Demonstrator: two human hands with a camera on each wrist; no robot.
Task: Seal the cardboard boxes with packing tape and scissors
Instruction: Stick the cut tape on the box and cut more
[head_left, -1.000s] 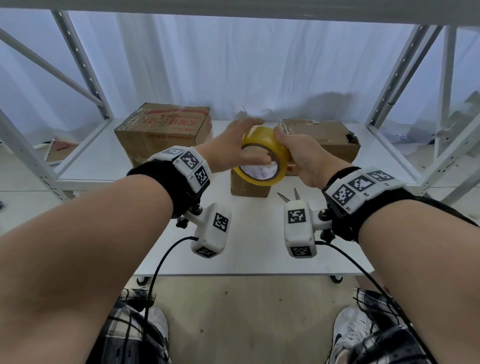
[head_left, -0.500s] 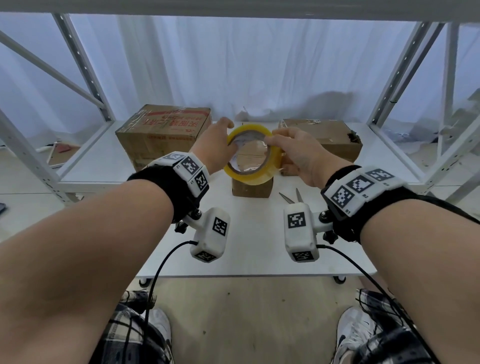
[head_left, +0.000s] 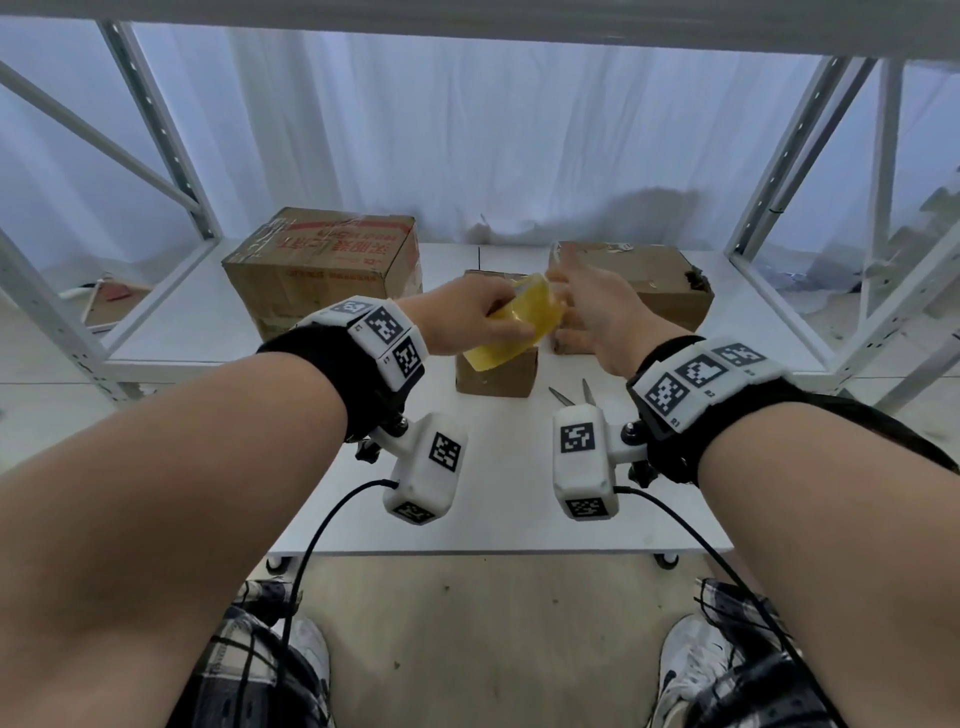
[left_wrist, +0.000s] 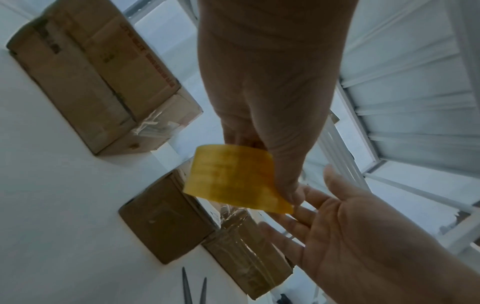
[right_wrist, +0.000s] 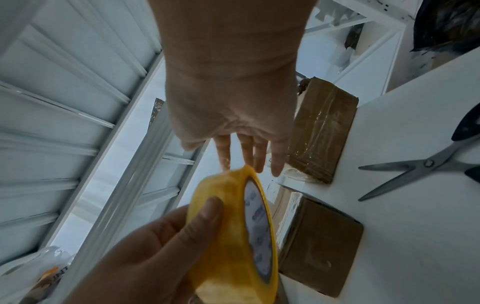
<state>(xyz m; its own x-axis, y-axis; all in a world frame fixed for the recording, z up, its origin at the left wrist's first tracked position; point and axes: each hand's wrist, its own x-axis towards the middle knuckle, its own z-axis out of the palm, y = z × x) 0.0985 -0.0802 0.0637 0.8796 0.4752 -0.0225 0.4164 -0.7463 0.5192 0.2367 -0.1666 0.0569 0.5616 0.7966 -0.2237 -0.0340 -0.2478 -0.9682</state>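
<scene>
My left hand (head_left: 493, 322) grips the yellow tape roll (head_left: 511, 327) above the small cardboard box (head_left: 496, 374); its thumb lies across the roll's outer band (right_wrist: 228, 236). My right hand (head_left: 571, 306) is open with straight fingers (right_wrist: 246, 156), the tips right at the roll's rim, holding nothing. In the left wrist view the roll (left_wrist: 233, 179) hangs from my fingers beside the open right palm (left_wrist: 337, 216). The scissors (head_left: 571, 395) lie open on the table to the right of the small box, mostly hidden by the right wrist camera, and show fully in the right wrist view (right_wrist: 420, 166).
A large taped box (head_left: 322, 270) stands at the back left and a flatter taped box (head_left: 644, 283) at the back right of the white table (head_left: 493, 509). Metal shelf uprights (head_left: 779, 171) flank the table, and a beam runs overhead.
The roll has turned from facing me to edge-on and dropped lower over the small box. My right hand has let go of it and straightened its fingers.
</scene>
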